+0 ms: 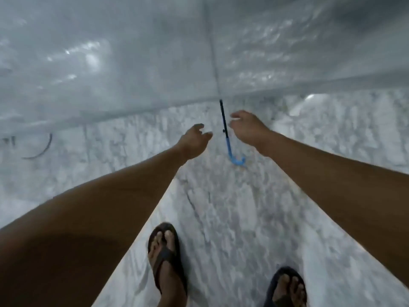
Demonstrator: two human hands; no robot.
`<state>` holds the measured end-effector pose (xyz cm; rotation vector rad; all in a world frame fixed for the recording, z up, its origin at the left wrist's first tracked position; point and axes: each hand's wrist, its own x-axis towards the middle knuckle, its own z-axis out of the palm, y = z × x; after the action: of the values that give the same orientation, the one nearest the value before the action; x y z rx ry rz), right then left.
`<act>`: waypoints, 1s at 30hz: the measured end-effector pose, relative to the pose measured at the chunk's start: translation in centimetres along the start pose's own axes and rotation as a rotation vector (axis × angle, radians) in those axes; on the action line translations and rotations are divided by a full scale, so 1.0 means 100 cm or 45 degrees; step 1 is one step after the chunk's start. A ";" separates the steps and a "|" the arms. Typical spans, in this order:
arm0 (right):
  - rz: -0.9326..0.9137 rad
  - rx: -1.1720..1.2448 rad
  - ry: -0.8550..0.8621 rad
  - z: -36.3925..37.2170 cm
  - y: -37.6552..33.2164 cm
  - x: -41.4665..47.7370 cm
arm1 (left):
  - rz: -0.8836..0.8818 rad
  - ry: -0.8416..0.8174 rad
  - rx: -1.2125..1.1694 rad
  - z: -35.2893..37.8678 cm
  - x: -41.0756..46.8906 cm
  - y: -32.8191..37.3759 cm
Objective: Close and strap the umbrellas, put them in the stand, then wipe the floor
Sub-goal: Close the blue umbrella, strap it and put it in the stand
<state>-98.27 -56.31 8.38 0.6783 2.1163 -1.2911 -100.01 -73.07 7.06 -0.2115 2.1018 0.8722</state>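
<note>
An open transparent umbrella lies on the marble floor, its clear canopy (132, 63) filling the upper half of the view. Its black shaft (223, 117) comes out from under the canopy edge and ends in a blue hooked handle (233, 155). My left hand (194, 139) hovers just left of the shaft with loosely curled fingers, holding nothing. My right hand (247, 125) hovers just right of the shaft, fingers relaxed, not touching it. The shaft stands between the two hands.
White and grey marble floor (221, 207) spreads below the umbrella. A dark curved handle (43, 149) of something else shows at the left under the canopy edge. My feet in dark flip-flops (164, 255) stand at the bottom.
</note>
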 end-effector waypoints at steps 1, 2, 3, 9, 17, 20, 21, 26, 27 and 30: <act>-0.045 0.009 0.026 0.001 -0.005 0.021 | -0.009 -0.022 -0.098 0.002 0.016 0.000; -0.089 -0.009 0.032 -0.003 -0.012 0.036 | -0.028 -0.054 -0.222 0.003 0.026 0.007; -0.137 -0.023 0.021 -0.004 -0.020 0.052 | -0.035 -0.089 -0.359 0.005 0.038 0.014; -0.325 0.059 -0.078 -0.033 -0.072 0.054 | 0.146 -0.124 -0.811 0.009 0.053 0.052; -0.238 -0.138 -0.394 -0.090 -0.108 -0.064 | 0.167 -0.107 -0.427 -0.010 -0.114 0.085; -0.154 -0.043 -0.377 -0.120 -0.127 -0.122 | 0.372 0.047 -0.300 -0.014 -0.185 0.119; -0.105 -0.025 -0.373 -0.133 -0.133 -0.142 | 0.403 0.048 -0.268 -0.019 -0.206 0.134; 0.164 0.252 -0.204 -0.205 -0.150 -0.265 | 0.360 -0.158 -0.191 -0.037 -0.306 0.228; 0.202 0.369 -0.142 -0.219 -0.153 -0.291 | 0.365 -0.161 -0.171 -0.037 -0.330 0.247; 0.293 0.593 0.000 -0.258 -0.157 -0.380 | 0.457 -0.241 -0.034 -0.038 -0.407 0.290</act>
<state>-86.91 -44.23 54.02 1.0767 1.6817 -1.6603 -88.71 -59.96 54.10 0.2349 1.9799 1.0844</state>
